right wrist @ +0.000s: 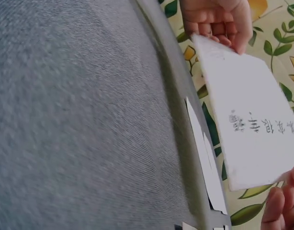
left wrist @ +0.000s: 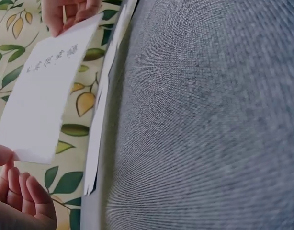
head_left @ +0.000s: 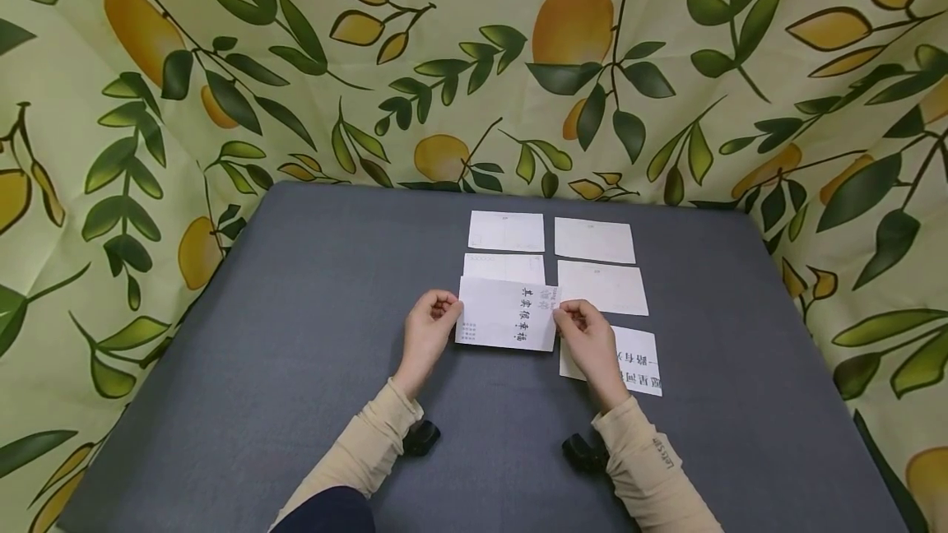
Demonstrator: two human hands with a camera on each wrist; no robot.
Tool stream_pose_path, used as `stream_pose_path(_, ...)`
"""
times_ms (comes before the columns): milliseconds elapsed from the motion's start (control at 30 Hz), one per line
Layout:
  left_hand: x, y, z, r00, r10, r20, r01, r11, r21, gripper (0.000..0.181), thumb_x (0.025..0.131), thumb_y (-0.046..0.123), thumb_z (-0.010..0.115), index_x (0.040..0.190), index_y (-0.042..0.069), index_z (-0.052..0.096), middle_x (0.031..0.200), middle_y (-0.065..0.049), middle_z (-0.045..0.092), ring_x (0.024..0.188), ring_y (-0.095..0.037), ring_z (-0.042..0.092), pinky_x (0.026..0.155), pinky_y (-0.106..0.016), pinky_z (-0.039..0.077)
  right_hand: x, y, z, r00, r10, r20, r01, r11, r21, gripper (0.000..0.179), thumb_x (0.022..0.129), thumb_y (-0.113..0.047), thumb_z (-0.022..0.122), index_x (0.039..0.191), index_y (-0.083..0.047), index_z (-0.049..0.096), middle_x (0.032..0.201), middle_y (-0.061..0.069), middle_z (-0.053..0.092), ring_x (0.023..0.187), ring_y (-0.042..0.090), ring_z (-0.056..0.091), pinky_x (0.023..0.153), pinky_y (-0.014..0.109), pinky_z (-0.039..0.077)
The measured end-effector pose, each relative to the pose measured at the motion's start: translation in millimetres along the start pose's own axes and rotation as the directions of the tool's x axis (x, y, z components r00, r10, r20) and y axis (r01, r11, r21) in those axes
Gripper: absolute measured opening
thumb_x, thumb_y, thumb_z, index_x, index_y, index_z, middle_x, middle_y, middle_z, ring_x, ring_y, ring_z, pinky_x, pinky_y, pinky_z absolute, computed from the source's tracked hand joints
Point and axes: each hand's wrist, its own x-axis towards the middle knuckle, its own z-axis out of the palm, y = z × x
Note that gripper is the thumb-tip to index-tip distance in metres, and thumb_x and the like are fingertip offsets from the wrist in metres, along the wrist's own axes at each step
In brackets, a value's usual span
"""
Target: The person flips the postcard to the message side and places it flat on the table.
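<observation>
Both hands hold a white card (head_left: 492,315) printed with dark Chinese characters. At its left edge my left hand (head_left: 428,337) pinches it between thumb and fingers; my right hand (head_left: 592,348) pinches the opposite edge. In the wrist views the card (left wrist: 41,105) is raised off the table and tilted, its lettered side showing. Behind it in the head view, a blank-looking card (head_left: 504,264) is partly covered. Under my right hand lies another lettered card (head_left: 643,356), partly hidden by the hand.
On the grey cloth-covered table (head_left: 296,286) lie more white cards: one at the back left (head_left: 507,231), one at the back right (head_left: 595,240) and one in the middle right (head_left: 603,288). A leaf-and-fruit patterned curtain (head_left: 474,48) surrounds the table's far side and ends.
</observation>
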Motion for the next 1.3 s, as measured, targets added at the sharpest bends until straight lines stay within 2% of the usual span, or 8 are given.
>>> stream_pose_path(200,3.4,0.0,-2.4,0.997,-0.057,0.059,0.063,0.991,-0.119,0.010,0.085,0.005,0.063,0.088,-0.005,0.061,0.072,0.001,0.057,0.067,-0.008,0.051,0.062,-0.018,0.044,2.4,2,-6,0.998,-0.027,0.060,0.018,0.989,0.144,0.021,0.091,-0.020,0.059,0.097,0.000,0.061,0.077,-0.002,0.059,0.072,0.009,0.055,0.064,0.021,0.048)
stream_pose_path(367,6.6,0.0,-4.1,0.992,-0.075,0.098,0.092,0.978,-0.188,0.015,0.090,0.009,0.059,0.091,-0.006,0.062,0.076,-0.005,0.066,0.072,-0.017,0.062,0.069,-0.027,0.053,6.3,10,-10,0.988,-0.095,0.122,0.045,0.933,0.358,0.031,0.089,-0.025,0.063,0.099,0.005,0.062,0.083,-0.001,0.066,0.078,0.007,0.064,0.072,0.023,0.055)
stream_pose_path(533,7.6,2.1,-5.5,0.987,-0.101,0.123,0.128,0.965,-0.231,0.018,0.091,0.007,0.057,0.093,-0.009,0.062,0.076,-0.005,0.066,0.069,-0.019,0.063,0.070,-0.034,0.054,17.3,33,-10,0.986,-0.113,0.119,0.055,0.910,0.411,0.032,0.089,-0.026,0.062,0.100,0.004,0.067,0.087,0.001,0.066,0.079,0.010,0.064,0.072,0.023,0.055)
stream_pose_path(667,7.1,2.9,-7.2,0.985,-0.110,0.132,0.133,0.973,-0.186,0.019,0.088,0.010,0.063,0.092,-0.008,0.064,0.072,-0.001,0.064,0.066,-0.016,0.059,0.067,-0.032,0.051,27.4,51,-7,0.991,-0.099,0.092,0.059,0.929,0.365,0.028,0.087,-0.028,0.065,0.099,-0.003,0.070,0.088,0.000,0.067,0.077,0.009,0.061,0.071,0.022,0.054)
stream_pose_path(833,7.3,0.1,-9.6,0.982,-0.103,0.157,0.118,0.989,-0.091,0.013,0.083,0.012,0.069,0.087,0.000,0.067,0.072,0.000,0.064,0.067,-0.012,0.056,0.062,-0.025,0.045,30.2,56,-7,0.995,-0.084,0.062,0.067,0.971,0.231,0.045,0.077,-0.046,0.071,0.100,-0.007,0.070,0.087,-0.003,0.071,0.076,0.009,0.062,0.068,0.021,0.052)
stream_pose_path(1000,8.1,-1.3,-11.9,0.977,-0.041,0.208,0.033,0.999,0.039,0.016,0.080,0.010,0.071,0.094,0.003,0.071,0.078,-0.008,0.068,0.066,-0.005,0.056,0.062,-0.018,0.044,25.4,47,-7,0.995,-0.068,0.075,0.063,0.996,0.059,0.043,0.077,-0.047,0.070,0.101,-0.012,0.071,0.083,-0.005,0.068,0.072,0.007,0.059,0.062,0.020,0.047)
stream_pose_path(1133,8.1,-2.3,-13.7,0.971,0.020,0.238,-0.062,0.983,0.172,0.021,0.078,0.008,0.071,0.098,0.004,0.071,0.077,-0.010,0.067,0.064,-0.005,0.052,0.060,-0.015,0.042,14.5,23,-10,0.990,-0.060,0.126,0.075,0.990,-0.121,0.031,0.083,-0.030,0.068,0.106,-0.011,0.069,0.088,0.004,0.068,0.073,0.008,0.055,0.061,0.020,0.044)
stream_pose_path(1300,7.6,-4.5,-14.5,0.957,0.059,0.283,-0.150,0.938,0.314,0.023,0.078,0.008,0.070,0.100,0.004,0.071,0.075,-0.006,0.066,0.063,-0.007,0.051,0.056,-0.016,0.040,10.6,11,-9,0.980,-0.064,0.187,0.119,0.947,-0.298,0.027,0.083,-0.017,0.067,0.109,-0.009,0.068,0.085,0.007,0.067,0.069,0.010,0.053,0.059,0.019,0.041)
